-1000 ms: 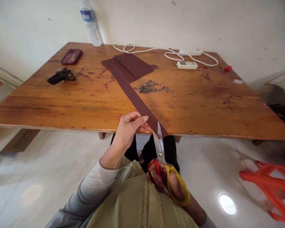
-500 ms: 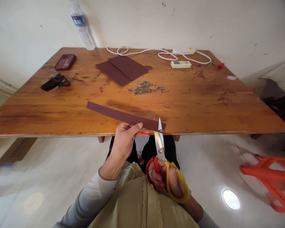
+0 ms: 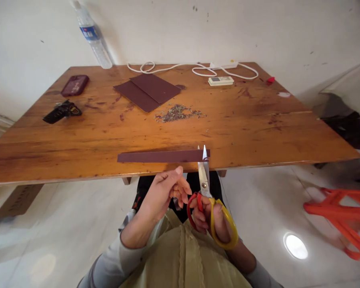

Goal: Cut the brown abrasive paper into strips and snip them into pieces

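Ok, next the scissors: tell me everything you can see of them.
The scissors have silver, metallic-looking blades joined at a round pivot, plus one red and one yellow handle loop. The right hand grips them by the handles. The blades point away from the person, tips slightly parted, reaching over the table's near edge. They meet the dark brown strip near its right end; whether they touch the tabletop is unclear.
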The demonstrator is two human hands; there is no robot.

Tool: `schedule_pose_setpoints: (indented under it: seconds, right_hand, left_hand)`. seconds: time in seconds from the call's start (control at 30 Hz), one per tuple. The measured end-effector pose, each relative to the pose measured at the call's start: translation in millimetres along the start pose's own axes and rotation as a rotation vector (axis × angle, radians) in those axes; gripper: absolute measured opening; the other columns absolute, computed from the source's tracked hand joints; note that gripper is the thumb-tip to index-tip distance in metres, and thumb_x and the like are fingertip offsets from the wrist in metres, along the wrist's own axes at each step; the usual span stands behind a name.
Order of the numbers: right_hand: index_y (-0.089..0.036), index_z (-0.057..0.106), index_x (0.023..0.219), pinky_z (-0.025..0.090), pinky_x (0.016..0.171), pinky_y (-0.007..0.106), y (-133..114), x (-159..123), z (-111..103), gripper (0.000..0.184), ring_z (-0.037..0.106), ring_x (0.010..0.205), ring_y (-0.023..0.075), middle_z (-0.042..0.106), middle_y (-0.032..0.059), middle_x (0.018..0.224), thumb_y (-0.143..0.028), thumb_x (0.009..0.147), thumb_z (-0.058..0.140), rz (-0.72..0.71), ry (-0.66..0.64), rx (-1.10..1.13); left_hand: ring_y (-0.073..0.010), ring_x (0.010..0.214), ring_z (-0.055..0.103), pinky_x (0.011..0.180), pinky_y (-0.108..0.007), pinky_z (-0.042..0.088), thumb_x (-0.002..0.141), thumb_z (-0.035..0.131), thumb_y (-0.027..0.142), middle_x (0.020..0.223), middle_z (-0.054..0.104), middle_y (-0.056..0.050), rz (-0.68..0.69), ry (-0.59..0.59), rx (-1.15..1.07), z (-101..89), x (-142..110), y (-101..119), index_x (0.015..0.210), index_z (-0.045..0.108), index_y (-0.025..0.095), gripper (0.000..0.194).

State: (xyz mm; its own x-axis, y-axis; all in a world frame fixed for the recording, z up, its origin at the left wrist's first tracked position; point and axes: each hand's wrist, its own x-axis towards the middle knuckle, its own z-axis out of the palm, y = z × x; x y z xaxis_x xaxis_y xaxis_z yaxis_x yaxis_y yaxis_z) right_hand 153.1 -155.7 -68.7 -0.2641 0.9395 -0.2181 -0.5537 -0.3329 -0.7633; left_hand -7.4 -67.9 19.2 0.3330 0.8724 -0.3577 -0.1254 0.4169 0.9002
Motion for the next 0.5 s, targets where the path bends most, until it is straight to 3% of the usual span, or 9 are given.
schedule_pose_setpoints:
  seconds: [0.07,0.17,0.2,0.33,0.5]
  right_hand:
    - [-0.020,0.068,0.094,0.028,0.039,0.020,1,2,-3,0.081,0.023,0.045,0.0064,0.040,-0.0097,0.062,-0.098,0.076,0.063,0.012,0.007,-0.001]
    - [-0.018,0.069,0.094,0.028,0.038,0.020,3,3,-5,0.081,0.023,0.044,0.0064,0.040,-0.0097,0.061,-0.097,0.076,0.065,-0.002,0.000,-0.026]
    - [-0.018,0.069,0.095,0.027,0.039,0.020,4,3,-5,0.081,0.024,0.044,0.0066,0.040,-0.0095,0.061,-0.097,0.076,0.066,-0.010,-0.007,-0.035]
    - [-0.019,0.069,0.095,0.027,0.040,0.020,6,0,-4,0.079,0.023,0.046,0.0071,0.039,-0.0096,0.061,-0.095,0.078,0.066,-0.014,-0.011,-0.033]
    - [-0.019,0.069,0.096,0.027,0.041,0.020,7,-2,-5,0.076,0.023,0.047,0.0075,0.039,-0.0096,0.062,-0.094,0.080,0.067,-0.012,-0.017,-0.011]
  left_hand:
    - [-0.0160,0.051,0.059,0.053,-0.028,0.050,0.096,0.065,0.055,0.057,0.066,-0.003,0.204,0.111,0.248,-0.2,-2,7,0.067,0.072,0.020,0.046]
    - [-0.0258,0.099,0.072,0.092,-0.039,0.056,0.097,0.063,0.031,0.099,0.082,-0.009,0.655,0.338,0.671,-1.6,7,21,0.088,0.078,0.023,0.020]
    - [-0.0285,0.109,0.070,0.100,-0.043,0.053,0.098,0.060,0.027,0.109,0.082,-0.011,0.712,0.348,0.785,-2.7,13,24,0.095,0.078,0.023,0.020]
    - [-0.0270,0.092,0.068,0.092,-0.042,0.049,0.096,0.057,0.017,0.093,0.081,-0.008,0.630,0.244,1.035,-7.2,35,31,0.089,0.076,0.023,0.020]
    - [-0.0204,0.075,0.062,0.077,-0.032,0.045,0.093,0.056,0.013,0.079,0.073,-0.003,0.553,0.199,0.946,-6.9,39,31,0.075,0.067,0.023,0.023]
